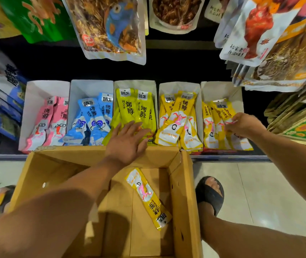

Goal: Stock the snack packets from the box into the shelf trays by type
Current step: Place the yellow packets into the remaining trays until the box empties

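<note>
Forward, left hand (128, 140) flat past box rim (74, 151); right hand (243, 125) pinching yellow packet (225, 112)

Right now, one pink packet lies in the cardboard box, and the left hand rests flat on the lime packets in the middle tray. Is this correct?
Not quite. The head view shows that the packet in the cardboard box is yellow, not pink. The left hand does rest flat on the lime packets in the middle tray.
</note>
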Action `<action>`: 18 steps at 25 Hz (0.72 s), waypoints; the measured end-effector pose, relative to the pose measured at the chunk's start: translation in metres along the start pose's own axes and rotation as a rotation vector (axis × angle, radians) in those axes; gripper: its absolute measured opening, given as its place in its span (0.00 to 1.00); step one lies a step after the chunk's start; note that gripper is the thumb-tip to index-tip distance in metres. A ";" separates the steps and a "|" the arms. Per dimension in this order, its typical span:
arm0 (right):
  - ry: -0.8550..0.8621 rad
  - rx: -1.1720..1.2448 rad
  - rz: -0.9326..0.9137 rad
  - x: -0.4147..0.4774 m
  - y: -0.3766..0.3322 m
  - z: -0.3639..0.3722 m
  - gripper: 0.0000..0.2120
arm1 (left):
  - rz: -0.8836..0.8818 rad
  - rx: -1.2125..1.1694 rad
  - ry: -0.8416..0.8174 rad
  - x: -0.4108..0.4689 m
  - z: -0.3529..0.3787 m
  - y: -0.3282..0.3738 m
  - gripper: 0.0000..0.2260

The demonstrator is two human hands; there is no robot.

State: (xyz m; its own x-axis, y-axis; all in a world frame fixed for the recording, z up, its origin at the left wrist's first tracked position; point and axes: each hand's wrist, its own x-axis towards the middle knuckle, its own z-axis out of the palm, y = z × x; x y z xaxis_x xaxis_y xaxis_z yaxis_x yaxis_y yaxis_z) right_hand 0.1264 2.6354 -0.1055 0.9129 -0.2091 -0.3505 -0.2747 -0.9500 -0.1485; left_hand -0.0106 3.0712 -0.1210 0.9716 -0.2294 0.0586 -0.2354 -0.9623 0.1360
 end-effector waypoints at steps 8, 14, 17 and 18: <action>-0.148 -0.372 -0.073 0.011 0.001 0.050 0.36 | 0.012 0.058 0.042 0.002 0.008 -0.002 0.22; -0.130 -0.213 -0.100 -0.021 -0.023 0.028 0.33 | -0.002 0.054 0.006 0.001 0.008 0.000 0.23; -0.107 -0.163 -0.208 -0.052 -0.044 0.009 0.31 | -0.053 0.031 -0.069 -0.002 -0.002 0.007 0.27; -0.105 -0.144 -0.247 -0.063 -0.052 0.003 0.30 | -0.068 0.018 -0.097 -0.004 -0.005 0.010 0.28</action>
State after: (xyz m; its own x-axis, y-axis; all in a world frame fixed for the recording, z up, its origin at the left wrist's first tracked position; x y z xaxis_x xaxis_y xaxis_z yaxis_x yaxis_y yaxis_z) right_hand 0.0826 2.6990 -0.0784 0.9084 0.0504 -0.4151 0.0045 -0.9938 -0.1109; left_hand -0.0173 3.0636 -0.1151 0.9834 -0.1756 -0.0464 -0.1691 -0.9784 0.1190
